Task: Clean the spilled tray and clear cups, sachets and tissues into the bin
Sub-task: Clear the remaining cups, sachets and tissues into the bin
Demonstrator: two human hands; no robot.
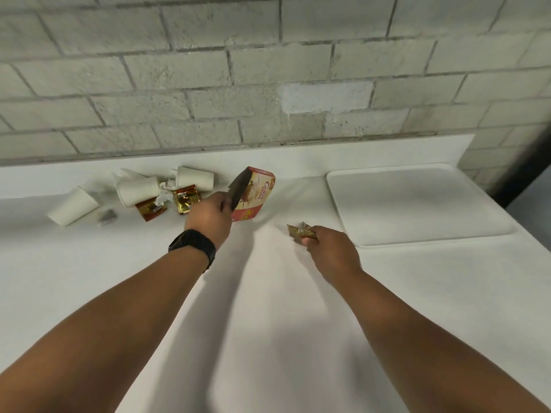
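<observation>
Surface: white-covered table [268, 293] | right: white tray [417, 204] | upper left: tipped paper cups [137, 190], sachets [186, 199], tissues [165, 192] | centre: carton [256, 198]

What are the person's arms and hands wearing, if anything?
Both forearms are bare, with no sleeves showing as far up as the picture reaches. The left wrist carries a black band, probably a watch or fitness tracker, with a wide dark strap. The left hand and right hand have no gloves, and no rings can be seen from this angle.
</observation>
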